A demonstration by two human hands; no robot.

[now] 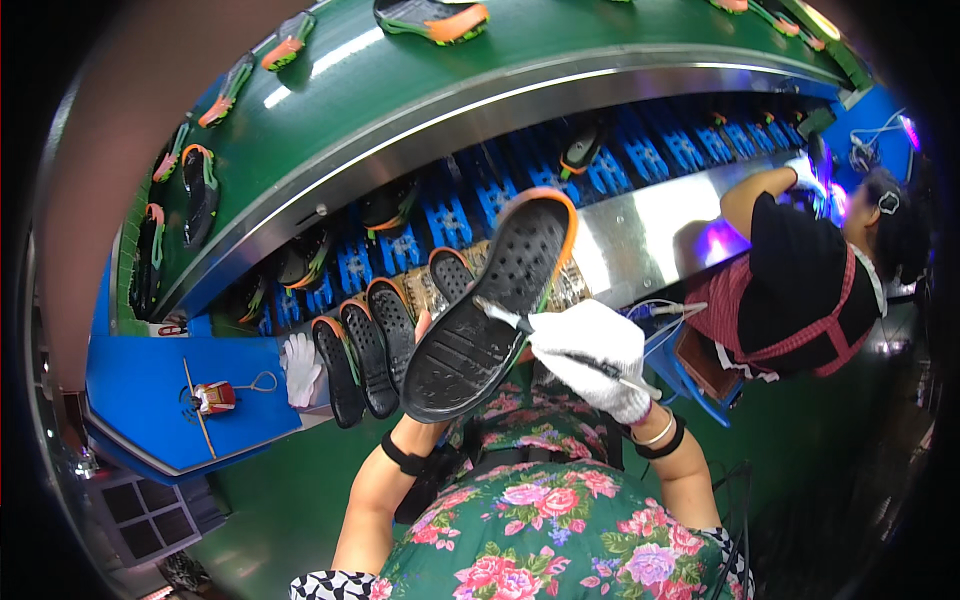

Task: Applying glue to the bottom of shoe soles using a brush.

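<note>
A black shoe sole [465, 350] with an orange and green rim lies tilted in front of me, its perforated inner face up. My left hand [418, 432] holds it from beneath; most of its fingers are hidden behind the sole. In a white knitted glove, my right hand [592, 358] is closed round a brush [508, 317]. The brush's pale tip touches or hovers just over the middle of the sole; I cannot tell which. Several more soles [372, 345] stand in a row left of the held one, and another sole [450, 272] is behind it.
Beyond runs a metal-edged line with blue holders [447, 222], some bearing soles. A curved green conveyor [340, 110] carries more soles behind it. On the left, a blue table [140, 385] has a small red box [214, 398] and white gloves [300, 368]. A co-worker [800, 270] sits at right.
</note>
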